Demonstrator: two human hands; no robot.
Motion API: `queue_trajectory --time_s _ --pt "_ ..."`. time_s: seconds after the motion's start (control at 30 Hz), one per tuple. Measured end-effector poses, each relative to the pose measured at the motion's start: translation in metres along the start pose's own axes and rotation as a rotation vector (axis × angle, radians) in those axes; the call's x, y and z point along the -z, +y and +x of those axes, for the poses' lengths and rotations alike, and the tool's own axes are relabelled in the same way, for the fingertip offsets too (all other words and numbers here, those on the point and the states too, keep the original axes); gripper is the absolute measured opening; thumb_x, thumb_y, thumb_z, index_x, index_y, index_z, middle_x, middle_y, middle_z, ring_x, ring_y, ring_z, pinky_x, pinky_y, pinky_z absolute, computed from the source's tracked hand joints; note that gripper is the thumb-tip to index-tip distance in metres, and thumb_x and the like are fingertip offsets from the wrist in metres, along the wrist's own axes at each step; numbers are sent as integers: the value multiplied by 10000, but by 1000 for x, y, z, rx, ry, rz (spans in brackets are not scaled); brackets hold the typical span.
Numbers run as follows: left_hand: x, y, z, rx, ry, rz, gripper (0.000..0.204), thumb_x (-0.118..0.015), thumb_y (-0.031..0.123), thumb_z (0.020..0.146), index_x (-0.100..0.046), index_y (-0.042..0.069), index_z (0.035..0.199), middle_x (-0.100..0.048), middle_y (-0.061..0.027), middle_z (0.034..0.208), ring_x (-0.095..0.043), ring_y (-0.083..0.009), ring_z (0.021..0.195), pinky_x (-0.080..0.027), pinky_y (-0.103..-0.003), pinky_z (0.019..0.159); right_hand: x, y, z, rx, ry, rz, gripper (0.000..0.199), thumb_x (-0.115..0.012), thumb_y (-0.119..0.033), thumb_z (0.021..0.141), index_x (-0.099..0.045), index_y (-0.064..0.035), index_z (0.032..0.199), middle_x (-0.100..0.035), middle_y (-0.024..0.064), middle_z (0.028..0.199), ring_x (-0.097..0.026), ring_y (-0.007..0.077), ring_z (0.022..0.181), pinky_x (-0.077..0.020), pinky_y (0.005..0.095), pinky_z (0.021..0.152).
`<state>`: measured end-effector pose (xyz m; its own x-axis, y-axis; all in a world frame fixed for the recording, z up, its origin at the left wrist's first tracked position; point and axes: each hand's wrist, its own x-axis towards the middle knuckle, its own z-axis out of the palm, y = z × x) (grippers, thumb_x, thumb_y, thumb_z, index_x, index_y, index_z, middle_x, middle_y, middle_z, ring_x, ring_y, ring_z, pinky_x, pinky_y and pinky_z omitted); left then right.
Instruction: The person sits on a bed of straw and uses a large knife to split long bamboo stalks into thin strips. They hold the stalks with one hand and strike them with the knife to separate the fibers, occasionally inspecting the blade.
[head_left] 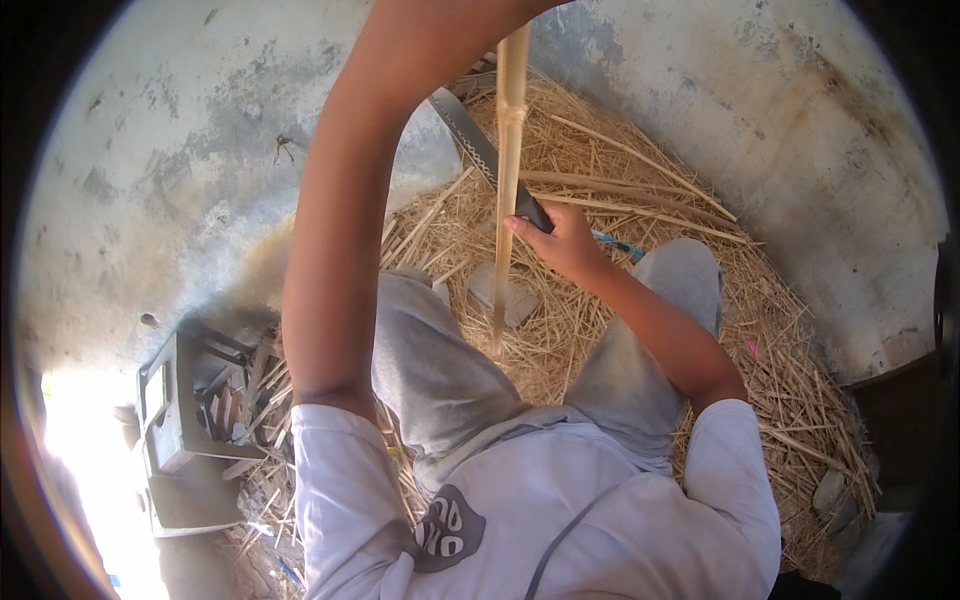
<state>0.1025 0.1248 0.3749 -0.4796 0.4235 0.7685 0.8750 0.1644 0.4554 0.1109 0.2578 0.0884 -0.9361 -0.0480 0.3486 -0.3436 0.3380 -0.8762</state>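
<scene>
My right hand (562, 241) is closed round the black handle of a long knife (468, 138). The grey blade, marked with a pale wavy line along it, slants up to the left and passes behind a bamboo stick (511, 112). This pale yellow stick stands nearly upright between my knees, with a node in its upper part. My right thumb lies against the stick beside the knife handle. My left arm reaches up past the stick's upper end, and my left hand (490, 12) is cut off by the top edge, its fingers out of sight.
Bamboo shavings and split strips (640, 170) cover the floor around my legs. A flat stone (503, 293) lies between my feet. Weathered walls (720, 110) curve round in front. A grey stool-like frame (172, 410) lies at the left, with scraps inside it.
</scene>
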Motion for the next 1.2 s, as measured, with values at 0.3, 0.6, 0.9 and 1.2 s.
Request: queue_trajectory --time_s 0.3,0.6,0.9,1.2 --pt "-1 2 0 -79 131 256 430 -722 227 920 -565 28 1267 -697 -139 1085 -665 -213 1027 -532 -356 977 -4 -8 6 36 45 38 291 -726 -335 940 -730 -44 939 -502 -53 588 -431 38 521 -344 264 479" --pt "55 -57 -12 -155 738 499 564 -741 309 885 -545 -14 1303 -680 -173 1152 -650 -262 1104 -498 -373 937 -8 -14 9 24 32 114 304 -733 -328 932 -720 -25 958 -538 -35 626 -452 43 574 -367 269 512" --pt "53 -46 -25 189 183 -740 389 -560 321 1020 -548 -51 1131 -532 -44 832 -530 -151 745 -444 -314 687 -15 -20 7 39 -4 73 297 -732 -293 928 -698 -5 863 -527 -3 617 -461 79 582 -373 311 520" --pt "-3 -35 -71 38 500 -287 349 -459 371 1080 -541 41 1003 -379 35 596 -372 -67 488 -283 -246 453 -31 12 8 -157 -74 57 324 -632 -342 997 -670 -21 988 -556 -11 622 -536 76 501 -434 283 476"
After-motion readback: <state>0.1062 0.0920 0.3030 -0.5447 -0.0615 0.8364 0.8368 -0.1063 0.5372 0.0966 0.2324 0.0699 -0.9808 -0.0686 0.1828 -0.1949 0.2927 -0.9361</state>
